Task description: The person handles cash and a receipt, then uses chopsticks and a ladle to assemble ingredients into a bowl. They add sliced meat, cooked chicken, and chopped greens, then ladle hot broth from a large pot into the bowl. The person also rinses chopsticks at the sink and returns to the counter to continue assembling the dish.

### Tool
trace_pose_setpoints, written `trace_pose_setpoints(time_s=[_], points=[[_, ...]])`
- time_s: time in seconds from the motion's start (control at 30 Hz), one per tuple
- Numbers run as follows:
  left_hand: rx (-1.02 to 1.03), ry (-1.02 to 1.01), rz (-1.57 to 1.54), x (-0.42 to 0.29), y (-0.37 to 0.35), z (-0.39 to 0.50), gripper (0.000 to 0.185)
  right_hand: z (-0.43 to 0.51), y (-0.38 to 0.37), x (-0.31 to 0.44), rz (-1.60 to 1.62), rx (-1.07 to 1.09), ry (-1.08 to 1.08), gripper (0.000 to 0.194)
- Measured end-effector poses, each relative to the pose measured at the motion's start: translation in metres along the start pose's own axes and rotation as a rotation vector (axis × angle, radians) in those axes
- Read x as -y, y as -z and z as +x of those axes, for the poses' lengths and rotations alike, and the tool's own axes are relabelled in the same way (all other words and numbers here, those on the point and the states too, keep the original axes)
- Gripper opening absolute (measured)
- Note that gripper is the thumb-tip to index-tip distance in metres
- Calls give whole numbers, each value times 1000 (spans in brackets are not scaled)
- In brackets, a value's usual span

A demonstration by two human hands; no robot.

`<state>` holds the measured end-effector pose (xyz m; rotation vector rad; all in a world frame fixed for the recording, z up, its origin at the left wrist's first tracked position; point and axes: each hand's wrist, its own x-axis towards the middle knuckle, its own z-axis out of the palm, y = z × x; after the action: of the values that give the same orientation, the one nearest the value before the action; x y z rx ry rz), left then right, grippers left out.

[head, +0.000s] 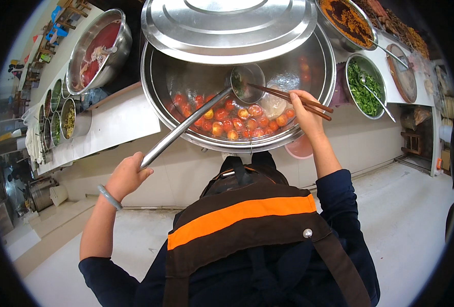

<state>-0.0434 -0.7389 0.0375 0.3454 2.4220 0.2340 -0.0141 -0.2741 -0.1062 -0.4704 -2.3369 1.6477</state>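
My left hand is closed around the metal handle of a long-handled ladle. The ladle's round bowl hangs over a large steel pot and holds something with green bits. In my right hand is a pair of wooden chopsticks, whose tips reach into the ladle's bowl. Below the bowl, many whole tomatoes lie in liquid inside the pot. A pale, rounded translucent thing shows beside them, under the chopsticks. The large steel lid covers the pot's far part.
At the right stand a bowl of chopped greens, a spoon in it, a bowl of orange-red sauce and a round board. Leftward are a steel basin with red contents and several small metal containers. A pink basin sits below the pot.
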Motion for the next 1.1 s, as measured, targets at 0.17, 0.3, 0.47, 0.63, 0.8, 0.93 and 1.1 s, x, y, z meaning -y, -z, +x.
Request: trace_pose_setpoints(time_s=[0.17,0.3,0.47,0.63,0.8,0.93,1.1], points=[[-20,-42,-11,3,-2,5,31,3,-2,-4,69,-5,-32,20],[-1,-23,-55,2,-2,10,30,7,2,-2,87,-52,-19,19],[35,-51,-86,0,-5,16,30,12,5,1,129,-34,-85,17],[118,-33,-144,-1,-4,19,32,16,30,7,129,29,-220,15],[123,-92,-171,-7,-9,22,32,36,39,11,89,-53,-80,15],[118,-93,-141,-12,-12,30,30,44,8,6,112,-58,-5,17],[72,-54,-75,-12,-7,30,30,41,5,-5,151,-89,-134,22]])
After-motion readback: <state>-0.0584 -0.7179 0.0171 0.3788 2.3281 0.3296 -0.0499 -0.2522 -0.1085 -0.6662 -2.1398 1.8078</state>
